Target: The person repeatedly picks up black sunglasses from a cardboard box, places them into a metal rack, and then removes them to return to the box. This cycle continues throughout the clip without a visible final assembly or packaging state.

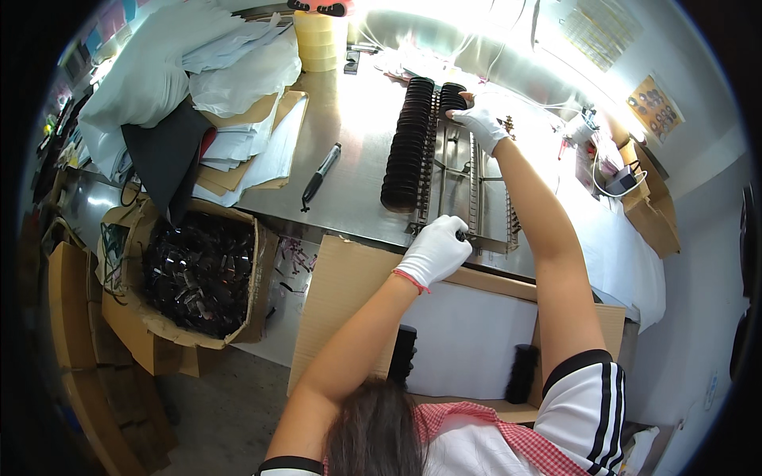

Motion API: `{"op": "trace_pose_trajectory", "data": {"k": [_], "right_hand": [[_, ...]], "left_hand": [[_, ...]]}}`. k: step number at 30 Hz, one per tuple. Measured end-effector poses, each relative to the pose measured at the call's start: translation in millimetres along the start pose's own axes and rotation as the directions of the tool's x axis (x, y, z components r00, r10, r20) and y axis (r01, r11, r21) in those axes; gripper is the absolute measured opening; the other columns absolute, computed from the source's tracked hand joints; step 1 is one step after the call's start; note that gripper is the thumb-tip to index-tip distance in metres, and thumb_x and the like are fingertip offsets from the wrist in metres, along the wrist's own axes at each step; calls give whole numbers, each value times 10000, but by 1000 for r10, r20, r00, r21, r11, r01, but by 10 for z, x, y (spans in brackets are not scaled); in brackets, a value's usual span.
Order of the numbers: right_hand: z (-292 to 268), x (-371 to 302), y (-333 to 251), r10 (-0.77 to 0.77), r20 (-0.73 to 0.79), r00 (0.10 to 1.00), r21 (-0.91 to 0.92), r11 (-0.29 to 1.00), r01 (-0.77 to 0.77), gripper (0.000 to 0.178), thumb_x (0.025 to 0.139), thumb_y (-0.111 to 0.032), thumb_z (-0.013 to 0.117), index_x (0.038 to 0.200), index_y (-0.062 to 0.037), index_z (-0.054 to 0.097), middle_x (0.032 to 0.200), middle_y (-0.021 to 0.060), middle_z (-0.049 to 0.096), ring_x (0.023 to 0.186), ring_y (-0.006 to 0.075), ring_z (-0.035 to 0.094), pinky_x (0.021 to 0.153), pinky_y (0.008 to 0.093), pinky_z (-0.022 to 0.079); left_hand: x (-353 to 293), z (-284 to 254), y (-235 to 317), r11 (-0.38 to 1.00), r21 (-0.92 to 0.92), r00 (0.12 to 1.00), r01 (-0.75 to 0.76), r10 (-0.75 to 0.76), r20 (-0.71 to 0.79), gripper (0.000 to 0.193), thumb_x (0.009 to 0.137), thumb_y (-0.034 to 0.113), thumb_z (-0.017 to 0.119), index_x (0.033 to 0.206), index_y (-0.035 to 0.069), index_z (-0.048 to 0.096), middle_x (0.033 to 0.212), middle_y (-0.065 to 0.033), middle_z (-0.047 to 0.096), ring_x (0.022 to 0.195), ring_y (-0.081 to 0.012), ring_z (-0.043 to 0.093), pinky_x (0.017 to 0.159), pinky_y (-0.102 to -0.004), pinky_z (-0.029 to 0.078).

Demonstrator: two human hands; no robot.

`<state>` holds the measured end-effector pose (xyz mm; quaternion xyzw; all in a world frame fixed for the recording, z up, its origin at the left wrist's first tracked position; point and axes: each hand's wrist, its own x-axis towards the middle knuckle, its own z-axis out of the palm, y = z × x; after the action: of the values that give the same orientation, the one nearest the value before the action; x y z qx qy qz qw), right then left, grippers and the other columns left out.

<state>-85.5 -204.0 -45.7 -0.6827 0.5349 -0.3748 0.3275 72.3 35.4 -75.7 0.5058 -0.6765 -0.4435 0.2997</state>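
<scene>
A metal rack (454,178) with toothed rails lies on the steel worktop. Its left row carries a long line of upright black discs (403,151); a shorter group of black discs (453,94) stands at the far end of the adjoining row. My right hand (482,124), in a white glove with bare fingertips, has its thumb and a finger around the front disc of that short group. At the rack's near end is my left hand (435,251), also gloved. Its fingers are closed around a small black piece (461,236), mostly hidden.
Below the worktop edge, an open cardboard box (343,297) with white lining holds black rows at its sides. Another box (258,274) is full of dark glossy pieces. A black marker (321,176), stacked papers (274,151), yellow tape rolls (320,44) and cables surround the rack.
</scene>
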Motion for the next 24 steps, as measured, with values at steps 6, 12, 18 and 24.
{"op": "trace_pose_trajectory", "data": {"k": [6, 12, 18, 24], "right_hand": [[19, 120, 5, -52, 210, 976, 134, 991, 24, 600, 820, -31, 724, 1389, -17, 533, 1148, 65, 676, 999, 118, 614, 911, 265, 502], [444, -37, 71, -233, -165, 958, -348, 923, 165, 553, 811, -112, 736, 1339, -33, 593, 1142, 222, 699, 953, 250, 708, 900, 309, 527], [733, -112, 138, -411, -194, 891, -625, 751, 210, 498, 845, -4, 562, 1342, -41, 575, 1107, 207, 699, 959, 309, 701, 862, 389, 554], [353, -23, -71, -703, -63, 709, -795, 464, 390, 412, 899, -47, 566, 1288, -173, 619, 965, 164, 716, 751, 328, 700, 672, 421, 560]], "left_hand": [[63, -115, -102, 994, -73, 990, -79, 86, 112, 331, 841, 193, 640, 1112, 7, 681, 1122, -178, 657, 1046, -320, 638, 956, -362, 497], [100, -151, -91, 993, -95, 981, -77, 92, 168, 333, 836, 198, 669, 1101, -3, 675, 1083, -172, 668, 998, -286, 655, 918, -337, 509], [81, -142, -85, 993, -68, 984, -92, 102, 148, 323, 844, 194, 657, 1091, -14, 671, 1084, -177, 666, 1001, -298, 654, 925, -344, 508], [11, -92, -77, 946, -276, 985, -169, 173, -11, 336, 819, 90, 686, 1134, 0, 610, 1063, -123, 648, 924, -268, 653, 873, -366, 521]]}}
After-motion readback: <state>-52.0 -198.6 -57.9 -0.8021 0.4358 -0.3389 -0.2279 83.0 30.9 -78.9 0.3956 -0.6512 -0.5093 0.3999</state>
